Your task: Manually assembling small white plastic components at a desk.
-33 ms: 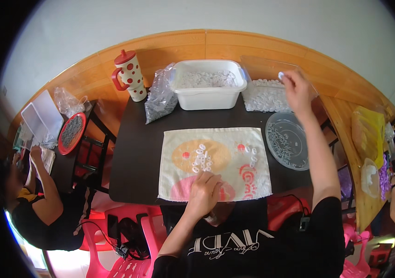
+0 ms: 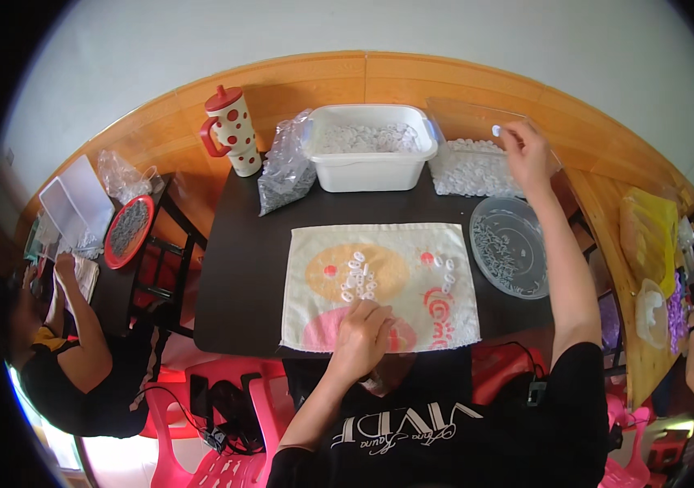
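Observation:
Over the clear bag of white pieces (image 2: 469,175) at the back right, my right hand (image 2: 528,154) is raised, thumb and finger pinching a small white oval piece (image 2: 497,130). My left hand (image 2: 359,337) rests at the near edge of a cream printed towel (image 2: 302,252), its fingers curled; what they hold, if anything, is hidden. Just beyond those fingers lies a cluster of small white oval pieces (image 2: 357,276). A few more white pieces (image 2: 447,276) sit on the towel's right side. Beside my right forearm stands a round clear tub (image 2: 536,256) with small grey pieces in it.
A white basin (image 2: 370,175) of white pieces stands at the back, beside a bag of grey pieces (image 2: 283,175) and a spotted tumbler (image 2: 241,138). To the left, a person (image 2: 78,358) sits by a red tray (image 2: 111,259). A yellow bag (image 2: 644,236) lies right.
The view has shifted slightly, moving the table and its things a little to the right in the picture. Both hands keep nearly the same pose, my right still pinching the white piece.

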Motion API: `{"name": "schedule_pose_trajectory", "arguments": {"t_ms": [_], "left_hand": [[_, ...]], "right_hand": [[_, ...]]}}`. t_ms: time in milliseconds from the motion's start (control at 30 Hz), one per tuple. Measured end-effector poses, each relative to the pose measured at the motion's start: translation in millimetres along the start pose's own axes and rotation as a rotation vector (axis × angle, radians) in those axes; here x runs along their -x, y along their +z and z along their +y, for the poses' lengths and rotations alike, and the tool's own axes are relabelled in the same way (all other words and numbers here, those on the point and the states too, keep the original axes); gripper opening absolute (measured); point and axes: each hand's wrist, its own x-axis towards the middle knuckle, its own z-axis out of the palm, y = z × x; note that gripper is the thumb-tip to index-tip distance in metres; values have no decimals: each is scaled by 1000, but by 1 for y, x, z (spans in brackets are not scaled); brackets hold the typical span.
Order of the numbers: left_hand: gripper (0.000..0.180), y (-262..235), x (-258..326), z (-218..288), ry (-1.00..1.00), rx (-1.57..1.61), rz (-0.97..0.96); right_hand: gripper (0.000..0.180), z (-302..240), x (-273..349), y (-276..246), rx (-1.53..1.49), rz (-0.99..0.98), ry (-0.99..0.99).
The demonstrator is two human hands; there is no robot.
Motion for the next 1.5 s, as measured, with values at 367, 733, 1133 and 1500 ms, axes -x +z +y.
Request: {"name": "schedule_pose_trajectory", "arguments": {"t_ms": [367, 733, 1133, 1500], "left_hand": [[15, -2, 8, -6, 101, -102, -37], [17, 0, 8, -5, 172, -105, -30], [18, -10, 16, -3, 76, -1, 34], [17, -25, -1, -6, -26, -48, 102]], "right_hand": [[31, -138, 126, 104, -437, -821, -271], [37, -123, 129, 47, -505, -931, -65], [20, -151, 135, 63, -295, -799, -71], [13, -141, 132, 54, -385, -749, 22]]}}
